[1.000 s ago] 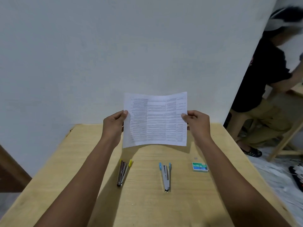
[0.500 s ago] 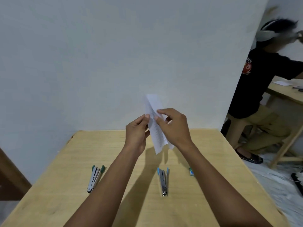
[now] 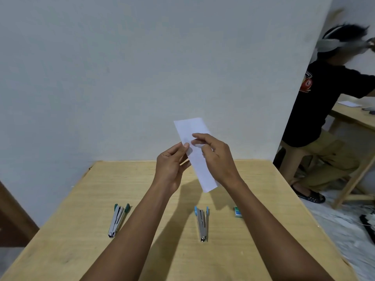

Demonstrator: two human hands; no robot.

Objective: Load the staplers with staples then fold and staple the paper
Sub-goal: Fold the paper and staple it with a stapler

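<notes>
Okay, both hands up over the table (image 3: 101, 189), holding the paper (image 3: 203, 171) in the air between them. The paper is folded into a narrow strip, tilted, with its top end toward the wall (image 3: 121, 67) and its lower end near the right wrist; faint print shows on it, too small to read. The left hand (image 3: 172, 165) pinches the strip's left edge between thumb and forefinger. The right hand (image 3: 217, 159) has its fingers curled over the strip from the right, forefinger lying across the face, gripping it. On the table, the green-tipped stapler (image 3: 117, 220) lies just left of the left forearm, metal nose toward the camera. The blue-tipped stapler (image 3: 202, 223) lies between the two forearms, nose also toward the camera. The small staple box (image 3: 237, 211) sits right of the blue one, partly hidden by the right forearm. At far right, past the wall's edge, another person (image 3: 316, 110) in a black shirt sits at a second table (image 3: 353, 116), blurred.
</notes>
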